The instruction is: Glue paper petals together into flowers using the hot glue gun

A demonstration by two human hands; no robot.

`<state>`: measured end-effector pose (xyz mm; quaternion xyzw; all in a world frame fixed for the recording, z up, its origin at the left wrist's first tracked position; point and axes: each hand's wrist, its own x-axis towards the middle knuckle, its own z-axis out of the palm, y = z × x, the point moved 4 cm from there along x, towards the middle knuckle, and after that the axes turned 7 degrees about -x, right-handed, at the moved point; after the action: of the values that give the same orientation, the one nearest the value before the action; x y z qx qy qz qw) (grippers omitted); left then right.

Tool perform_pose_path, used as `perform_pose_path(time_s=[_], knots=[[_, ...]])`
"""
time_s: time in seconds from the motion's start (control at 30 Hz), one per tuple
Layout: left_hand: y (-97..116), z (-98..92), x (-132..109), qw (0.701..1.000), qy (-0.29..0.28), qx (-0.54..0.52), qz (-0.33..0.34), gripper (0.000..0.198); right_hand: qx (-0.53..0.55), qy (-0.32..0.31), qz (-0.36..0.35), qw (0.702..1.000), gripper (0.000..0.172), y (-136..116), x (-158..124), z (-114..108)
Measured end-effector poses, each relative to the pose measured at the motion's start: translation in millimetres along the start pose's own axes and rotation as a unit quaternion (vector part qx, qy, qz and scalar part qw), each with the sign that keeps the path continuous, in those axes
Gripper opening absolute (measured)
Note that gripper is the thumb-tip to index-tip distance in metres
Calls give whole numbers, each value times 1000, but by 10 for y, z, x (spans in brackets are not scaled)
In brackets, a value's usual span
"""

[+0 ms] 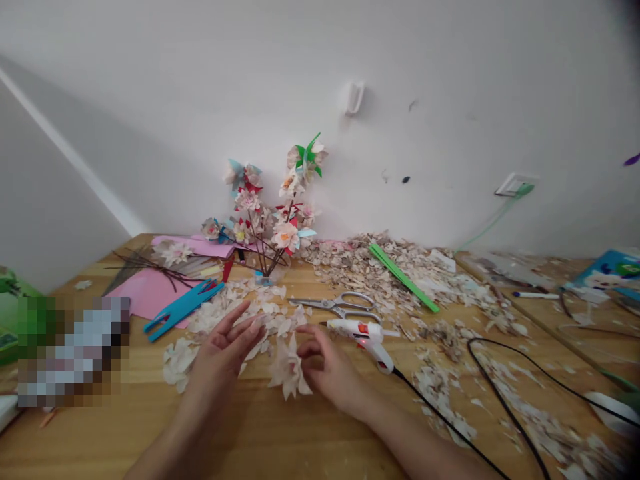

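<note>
While the right hand point(325, 367) pinches the paper flower point(289, 372) by its edge, the left hand point(225, 347) hovers open; the flower seems light, flimsy and easily crushed

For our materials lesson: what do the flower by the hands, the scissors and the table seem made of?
The flower at the right hand looks like thin matte paper: pale, creased petals. The scissors look all metal, by their grey sheen. The table looks like wood, perhaps sealed: grain and plank seams show.
</note>
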<state>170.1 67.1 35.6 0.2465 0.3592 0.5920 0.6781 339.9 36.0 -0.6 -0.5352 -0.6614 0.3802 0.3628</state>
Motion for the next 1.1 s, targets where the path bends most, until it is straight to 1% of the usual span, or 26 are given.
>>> perform_pose_path(time_s=[0.1,0.17,0.3,0.43,0.5,0.57,0.67,0.73,0.77,0.8,0.83,0.9,0.93,0.97,1.0,1.03,1.07,1.1], knots=[[-8,-4,4,1000,0,7,3,51,123,47,29,991,51,28,-14,-14],[-19,-13,5,1000,-3,14,5,50,174,60,42,982,54,29,-25,-17],[-32,-25,-10,999,-7,37,7,51,215,67,48,973,51,5,-37,-43],[-12,-18,-28,998,1,59,18,53,238,56,25,969,58,-18,-51,-71],[-2,-10,-28,997,-4,72,20,56,224,54,12,973,62,-35,-76,-86],[5,-5,-24,996,-16,85,23,59,174,57,-8,983,60,-76,-113,-111],[33,-10,-31,989,-36,130,53,61,69,60,-69,993,46,-174,-169,-168],[77,-3,-58,974,-62,193,106,58,-21,52,-139,989,37,-250,-198,-206],[109,9,-83,957,-81,236,148,55,-73,50,-179,980,36,-283,-211,-223],[144,29,-116,931,-105,288,199,53,-124,51,-216,967,36,-308,-223,-238],[178,56,-159,895,-131,341,257,51,-170,55,-249,952,38,-327,-235,-253],[217,122,-260,798,-193,437,367,54,-240,64,-291,924,42,-348,-250,-276],[218,155,-311,747,-229,470,410,56,-262,66,-300,915,44,-352,-254,-283],[209,183,-356,702,-264,493,442,58,-280,65,-305,908,45,-356,-256,-285],[193,205,-391,665,-295,508,461,59,-299,66,-310,900,44,-362,-259,-285],[177,222,-415,639,-318,517,472,58,-316,68,-315,892,42,-368,-261,-283],[163,234,-431,625,-332,521,477,57,-331,71,-321,884,39,-374,-262,-281],[154,244,-438,621,-340,522,476,56,-343,79,-329,876,36,-379,-264,-280]])
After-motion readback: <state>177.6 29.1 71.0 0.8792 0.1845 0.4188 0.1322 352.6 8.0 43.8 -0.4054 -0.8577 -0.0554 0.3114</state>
